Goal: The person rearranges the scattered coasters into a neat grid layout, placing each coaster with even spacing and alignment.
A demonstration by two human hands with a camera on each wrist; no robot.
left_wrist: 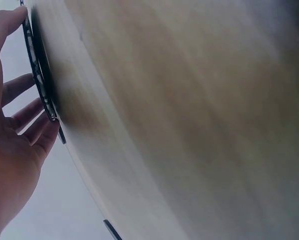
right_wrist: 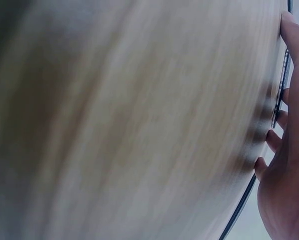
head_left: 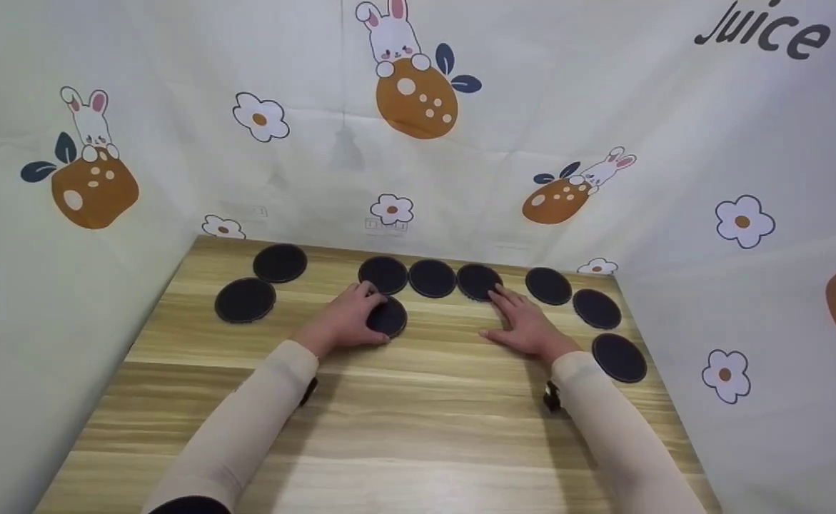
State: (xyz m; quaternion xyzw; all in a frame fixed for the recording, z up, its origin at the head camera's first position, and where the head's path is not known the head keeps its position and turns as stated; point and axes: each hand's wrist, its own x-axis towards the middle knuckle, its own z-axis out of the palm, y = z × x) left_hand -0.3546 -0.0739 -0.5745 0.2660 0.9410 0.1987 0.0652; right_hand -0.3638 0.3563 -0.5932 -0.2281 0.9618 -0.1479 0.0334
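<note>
My left hand pinches a flat black round disc by its rim, thumb at one side and fingers at the other. In the left wrist view that disc's edge stands a little off the wood, slightly tilted. Directly behind it is the left disc of a row of three, partly covered by my fingers. The row's middle disc sits close beside it. On the near edge of the right disc rest the spread fingertips of my right hand; its thumb points left over the table.
Two black discs, one farther back and one nearer, lie at the table's left. Three more, a back one, a middle one and a front one, curve along the right edge. Patterned fabric surrounds the wooden table.
</note>
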